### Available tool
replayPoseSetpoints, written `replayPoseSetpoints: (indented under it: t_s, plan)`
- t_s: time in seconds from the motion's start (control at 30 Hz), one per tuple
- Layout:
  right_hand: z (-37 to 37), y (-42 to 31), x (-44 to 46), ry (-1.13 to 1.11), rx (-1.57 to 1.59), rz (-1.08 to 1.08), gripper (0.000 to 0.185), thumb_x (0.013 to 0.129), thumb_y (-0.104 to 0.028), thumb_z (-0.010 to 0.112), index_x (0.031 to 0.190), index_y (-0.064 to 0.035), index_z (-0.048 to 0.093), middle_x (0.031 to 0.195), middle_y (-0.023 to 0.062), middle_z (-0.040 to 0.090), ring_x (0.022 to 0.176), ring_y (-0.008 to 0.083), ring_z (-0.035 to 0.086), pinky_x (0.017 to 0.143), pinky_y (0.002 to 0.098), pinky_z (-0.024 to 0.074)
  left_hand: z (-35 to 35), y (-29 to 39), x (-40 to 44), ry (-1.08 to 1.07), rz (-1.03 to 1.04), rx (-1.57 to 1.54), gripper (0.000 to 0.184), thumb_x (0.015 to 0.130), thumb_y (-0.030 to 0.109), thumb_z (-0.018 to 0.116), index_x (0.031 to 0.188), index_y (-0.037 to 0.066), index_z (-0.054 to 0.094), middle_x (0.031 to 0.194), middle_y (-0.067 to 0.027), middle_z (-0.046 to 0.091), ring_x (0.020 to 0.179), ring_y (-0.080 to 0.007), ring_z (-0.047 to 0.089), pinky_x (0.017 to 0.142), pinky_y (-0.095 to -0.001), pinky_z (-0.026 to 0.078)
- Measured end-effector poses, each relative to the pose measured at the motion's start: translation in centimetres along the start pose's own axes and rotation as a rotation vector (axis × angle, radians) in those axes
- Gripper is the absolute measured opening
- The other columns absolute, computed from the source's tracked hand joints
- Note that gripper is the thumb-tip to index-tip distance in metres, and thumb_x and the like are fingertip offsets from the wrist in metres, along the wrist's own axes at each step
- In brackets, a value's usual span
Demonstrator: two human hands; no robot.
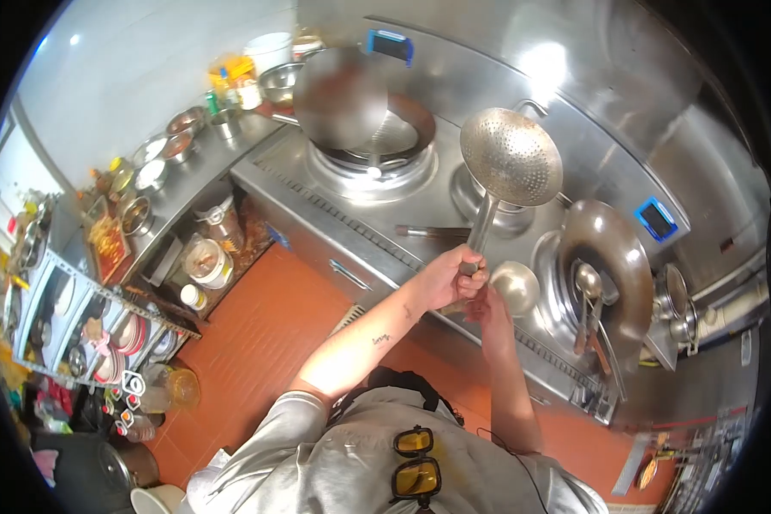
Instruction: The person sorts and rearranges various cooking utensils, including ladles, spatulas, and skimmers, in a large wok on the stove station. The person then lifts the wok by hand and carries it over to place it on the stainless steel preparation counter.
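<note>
My left hand (456, 278) is wrapped round the handle of a large perforated skimmer (511, 154), whose round bowl is raised above the stove. Just below and to the right, my right hand (490, 319) is closed, close against the left one. A ladle (516, 289) shows its round bowl beside the right fingers, and its handle seems to run through that hand; the fingers are partly hidden. To the right, a big wok (630, 265) leans on its burner with ladle-like utensils (588, 283) lying in it.
Another wok (415, 124) sits on the left burner, partly behind a blurred round patch. The steel stove (274, 176) has a front edge close to my forearms. Bowls (186, 120) line the left counter. A rack (86, 317) holds dishes, with bottles (150, 398) on the floor.
</note>
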State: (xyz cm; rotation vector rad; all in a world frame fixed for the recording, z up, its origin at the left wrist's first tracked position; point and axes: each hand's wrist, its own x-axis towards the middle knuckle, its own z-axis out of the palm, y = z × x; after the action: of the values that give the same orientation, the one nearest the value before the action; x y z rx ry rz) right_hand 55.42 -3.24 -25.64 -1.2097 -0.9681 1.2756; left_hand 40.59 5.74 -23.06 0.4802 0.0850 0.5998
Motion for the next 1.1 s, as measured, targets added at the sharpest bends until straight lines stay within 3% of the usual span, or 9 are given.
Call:
replayPoseSetpoints:
  t_s: [0.27,0.4,0.57,0.7,1.03,1.1]
  plan:
    - [10.9,-0.1,8.6,-0.26,0.145,0.035,0.042,0.103,-0.037,0.035,0.118,-0.0038,0.055,0.103,0.0061,0.064,0.085,0.0165,0.061,0.075,0.0314,0.0463,-5.4,10.3,-3.9,0.115,0.142,-0.015,0.019,0.088,0.026,0.056,0.091,0.006,0.056,0.077,0.0002,0.05,0.055,-0.0041,0.039,0.053,-0.0212,0.036]
    - [15.2,-0.1,12.9,-0.314,0.165,0.06,0.038,0.103,-0.032,0.037,0.12,-0.0022,0.053,0.102,0.0075,0.064,0.087,0.016,0.061,0.075,0.0298,0.0469,-8.5,15.0,-4.8,0.066,0.135,-0.096,0.02,0.09,0.025,0.054,0.092,0.005,0.057,0.075,0.0003,0.05,0.055,-0.0058,0.041,0.053,-0.0234,0.039]
    - [20.1,-0.2,16.8,-0.368,0.234,0.123,0.037,0.104,-0.032,0.041,0.123,-0.0031,0.053,0.096,0.0005,0.059,0.079,0.0077,0.053,0.071,0.0225,0.0431,-10.5,20.3,-5.8,0.229,0.221,-0.089,0.023,0.09,0.026,0.053,0.094,0.004,0.058,0.073,0.0004,0.049,0.056,-0.0077,0.041,0.055,-0.0237,0.04]
    - [22.4,2.1,20.2,-0.459,0.235,0.107,0.037,0.102,-0.034,0.044,0.125,-0.0061,0.051,0.111,0.0033,0.061,0.088,0.0106,0.058,0.077,0.0262,0.0469,-12.7,23.2,-6.5,0.268,0.237,-0.096,0.026,0.09,0.027,0.053,0.096,0.003,0.06,0.074,-0.0004,0.05,0.056,-0.0085,0.04,0.055,-0.0239,0.041]
    - [29.2,5.1,27.2,-0.371,0.008,0.239,0.041,0.1,-0.037,0.047,0.127,-0.0064,0.054,0.105,0.0039,0.062,0.085,0.0113,0.061,0.074,0.0253,0.0473,-22.4,31.3,-7.8,0.221,0.079,-0.223,0.025,0.087,0.03,0.055,0.092,0.005,0.057,0.074,-0.0004,0.048,0.057,-0.0093,0.04,0.059,-0.0263,0.042]
    - [30.8,6.0,28.2,-0.35,0.0,0.259,0.045,0.1,-0.043,0.047,0.126,-0.007,0.054,0.105,0.0029,0.061,0.086,0.012,0.061,0.074,0.0257,0.047,-23.3,32.6,-8.2,0.419,0.083,-0.159,0.025,0.087,0.029,0.056,0.092,0.005,0.056,0.076,-0.001,0.049,0.057,-0.0091,0.041,0.06,-0.0263,0.042]
